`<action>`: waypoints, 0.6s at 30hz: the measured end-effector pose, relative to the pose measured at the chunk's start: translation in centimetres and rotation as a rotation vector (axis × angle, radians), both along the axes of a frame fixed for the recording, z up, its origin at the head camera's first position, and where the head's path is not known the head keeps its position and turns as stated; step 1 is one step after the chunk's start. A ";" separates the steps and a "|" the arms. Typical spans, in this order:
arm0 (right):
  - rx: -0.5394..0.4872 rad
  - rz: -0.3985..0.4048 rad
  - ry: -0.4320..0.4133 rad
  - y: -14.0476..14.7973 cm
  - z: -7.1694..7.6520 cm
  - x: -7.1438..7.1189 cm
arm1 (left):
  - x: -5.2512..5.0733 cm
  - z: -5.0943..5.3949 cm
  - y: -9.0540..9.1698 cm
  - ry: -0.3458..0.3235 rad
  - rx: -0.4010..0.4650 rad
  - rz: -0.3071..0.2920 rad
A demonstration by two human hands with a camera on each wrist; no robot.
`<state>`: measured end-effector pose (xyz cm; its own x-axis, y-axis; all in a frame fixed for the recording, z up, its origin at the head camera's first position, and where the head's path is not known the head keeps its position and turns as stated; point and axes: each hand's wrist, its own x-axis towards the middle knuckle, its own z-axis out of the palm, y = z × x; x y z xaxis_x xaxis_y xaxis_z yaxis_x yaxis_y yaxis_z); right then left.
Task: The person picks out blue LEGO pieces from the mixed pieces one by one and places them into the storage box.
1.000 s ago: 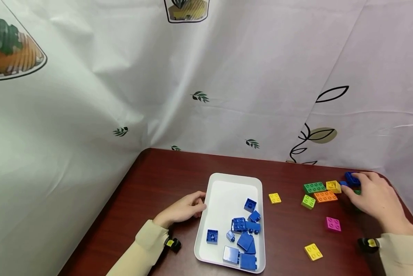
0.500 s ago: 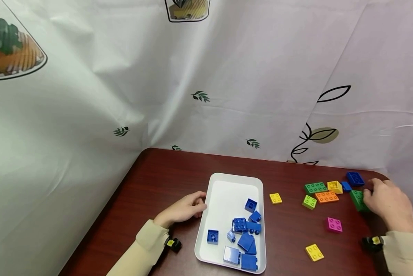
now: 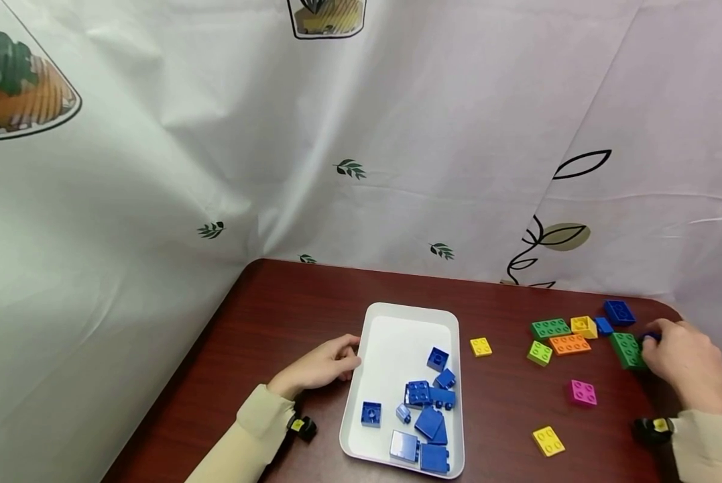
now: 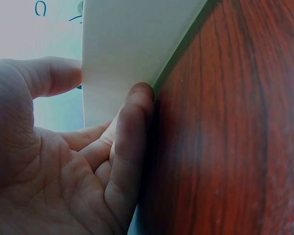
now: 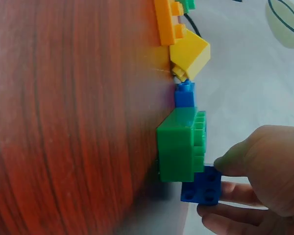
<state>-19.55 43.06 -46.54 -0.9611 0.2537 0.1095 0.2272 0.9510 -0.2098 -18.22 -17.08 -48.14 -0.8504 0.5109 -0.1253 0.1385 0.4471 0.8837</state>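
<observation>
My left hand (image 3: 321, 365) is at the left side of a white tray (image 3: 367, 335). In the left wrist view the thumb touches the tray's rim while curled fingers (image 4: 130, 142) lie against its outer wall. At the table's far right, my right hand (image 3: 689, 359) pinches a dark blue toy building brick (image 5: 206, 186) between thumb and fingers, just beyond a green brick (image 3: 627, 350). The hand hides most of that blue brick in the head view. Several blue bricks (image 3: 428, 422) lie in the tray, mostly along its right side.
Near the right hand lie a blue brick (image 3: 619, 312), a small blue piece (image 3: 603, 326), a yellow brick (image 3: 584, 327), an orange brick (image 3: 569, 344) and green bricks (image 3: 550, 328). Pink (image 3: 582, 392) and yellow (image 3: 548, 441) bricks are nearer. A fabric backdrop (image 3: 397, 201) borders the table.
My right hand has moved from the back blue brick toward the right, past the green brick, and now pinches another blue brick there. The left hand and the tray have stayed put.
</observation>
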 end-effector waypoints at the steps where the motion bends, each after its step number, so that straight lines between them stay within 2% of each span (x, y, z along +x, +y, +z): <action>1: -0.007 -0.013 0.016 -0.1 0.1 0.1 | -0.1 -0.2 -0.1 -0.002 0.001 -0.001; 5: -0.032 -0.053 0.123 -1.4 0.5 0.7 | -0.4 -0.6 -0.3 -0.009 0.010 -0.005; 8: -0.042 -0.044 0.216 -3.0 1.0 1.0 | -0.5 -0.6 -0.4 -0.006 -0.001 -0.004; 14: -0.103 0.101 0.397 -6.6 1.9 1.2 | -0.4 -0.6 -0.4 -0.008 -0.014 -0.008; 18: -0.176 0.207 0.462 -9.6 2.6 1.2 | -0.4 -0.7 -0.4 -0.010 -0.015 -0.010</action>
